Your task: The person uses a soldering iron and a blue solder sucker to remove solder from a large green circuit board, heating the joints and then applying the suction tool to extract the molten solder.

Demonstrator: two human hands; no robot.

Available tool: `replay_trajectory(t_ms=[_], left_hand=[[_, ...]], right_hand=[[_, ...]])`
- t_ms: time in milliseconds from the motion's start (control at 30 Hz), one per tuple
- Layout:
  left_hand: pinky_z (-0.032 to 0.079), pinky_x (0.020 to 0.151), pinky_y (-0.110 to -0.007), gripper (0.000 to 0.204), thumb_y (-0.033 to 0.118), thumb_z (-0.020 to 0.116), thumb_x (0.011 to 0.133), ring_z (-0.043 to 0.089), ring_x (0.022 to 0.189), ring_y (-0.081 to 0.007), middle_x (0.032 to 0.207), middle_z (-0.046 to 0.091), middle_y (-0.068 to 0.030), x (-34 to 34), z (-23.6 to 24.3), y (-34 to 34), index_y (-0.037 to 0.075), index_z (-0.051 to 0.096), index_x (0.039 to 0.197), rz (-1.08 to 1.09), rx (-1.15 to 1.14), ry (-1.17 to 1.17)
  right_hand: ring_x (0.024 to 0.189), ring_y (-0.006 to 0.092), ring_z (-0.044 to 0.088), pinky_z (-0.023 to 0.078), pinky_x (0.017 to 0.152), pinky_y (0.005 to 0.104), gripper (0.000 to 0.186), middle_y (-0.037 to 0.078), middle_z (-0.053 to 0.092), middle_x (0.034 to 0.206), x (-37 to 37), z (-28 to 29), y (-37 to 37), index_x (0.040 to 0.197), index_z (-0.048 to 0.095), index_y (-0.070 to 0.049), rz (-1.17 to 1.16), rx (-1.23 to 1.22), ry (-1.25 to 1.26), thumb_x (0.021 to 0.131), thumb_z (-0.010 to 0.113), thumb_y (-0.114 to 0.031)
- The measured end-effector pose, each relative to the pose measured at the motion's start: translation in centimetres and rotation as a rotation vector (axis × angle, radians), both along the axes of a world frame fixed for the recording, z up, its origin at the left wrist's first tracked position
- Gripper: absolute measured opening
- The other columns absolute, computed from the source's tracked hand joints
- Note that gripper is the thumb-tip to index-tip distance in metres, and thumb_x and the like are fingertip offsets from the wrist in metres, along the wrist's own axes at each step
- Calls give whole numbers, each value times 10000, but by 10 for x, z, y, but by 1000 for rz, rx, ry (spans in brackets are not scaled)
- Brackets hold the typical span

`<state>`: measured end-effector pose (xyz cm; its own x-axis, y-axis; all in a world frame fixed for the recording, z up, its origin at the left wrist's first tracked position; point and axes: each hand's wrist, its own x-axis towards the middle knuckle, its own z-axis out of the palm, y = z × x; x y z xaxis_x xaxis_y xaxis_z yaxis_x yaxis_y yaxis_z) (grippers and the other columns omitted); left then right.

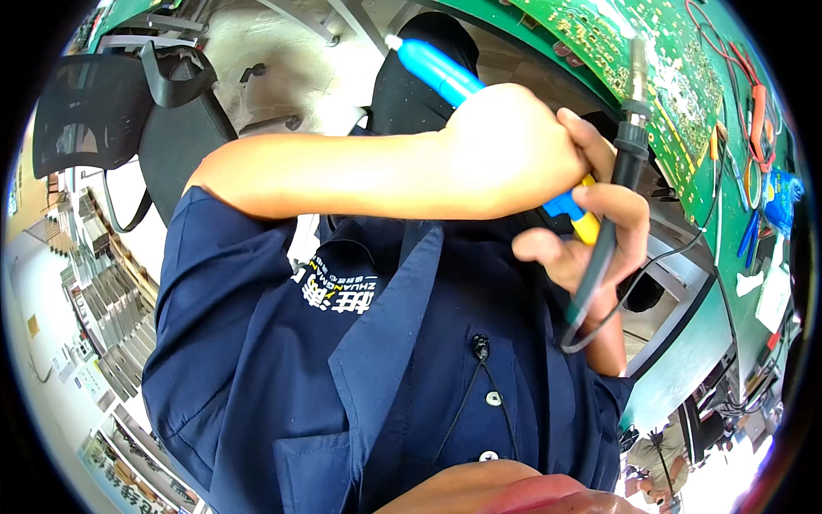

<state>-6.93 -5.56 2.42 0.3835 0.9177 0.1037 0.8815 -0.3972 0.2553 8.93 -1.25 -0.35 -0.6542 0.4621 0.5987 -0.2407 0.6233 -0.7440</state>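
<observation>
My left hand point(514, 154) is closed around a blue desoldering pump point(432, 68) with a yellow part at its other end, held slantwise across my body. Just right of it, my right hand point(599, 236) grips a black soldering iron point(632, 137), its metal tip pointing up over the edge of a green circuit board point(582, 51). The iron's cable loops down below my hand. I cannot tell whether my right fingers also touch the pump's yellow end.
A black mesh chair point(94, 111) stands at left. The green-matted bench point(719, 248) runs along the right, holding red-handled tools point(756, 116), blue items point(779, 193) and wires. Another person point(659, 463) is at lower right. Shelving point(111, 360) stands at lower left.
</observation>
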Motion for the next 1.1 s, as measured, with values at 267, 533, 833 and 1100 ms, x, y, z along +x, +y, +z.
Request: replay_trajectory(t_ms=[267,533,833,1100], left_hand=[[501,509,-364,121,169,625,681,633,554,-257,602,591,-75,-7,-7,1,76,606,756,-56,5,25],[494,612,-418,240,126,709,600,629,652,-316,658,619,-98,-41,-13,-12,92,599,811,80,-141,-132],[475,610,-349,458,195,777,696,599,656,-316,765,562,-125,-109,49,-20,86,487,1033,454,171,-251],[494,646,-328,276,288,614,912,577,682,-174,798,572,-86,-201,84,67,47,512,1000,808,270,-274]], right_hand=[[1066,420,587,466,901,462,601,323,569,1175,-8,-7,0,965,498,-84,-39,44,45,613,839,-431],[1082,441,587,451,926,480,547,309,602,1122,20,24,10,987,555,-98,99,-9,-104,663,807,-460],[1009,428,612,462,893,483,544,403,574,1047,69,39,25,1060,523,-75,-130,-17,231,846,591,-570],[1091,376,584,432,956,453,324,355,566,1151,81,21,62,1041,500,-6,-744,123,109,929,576,-300]])
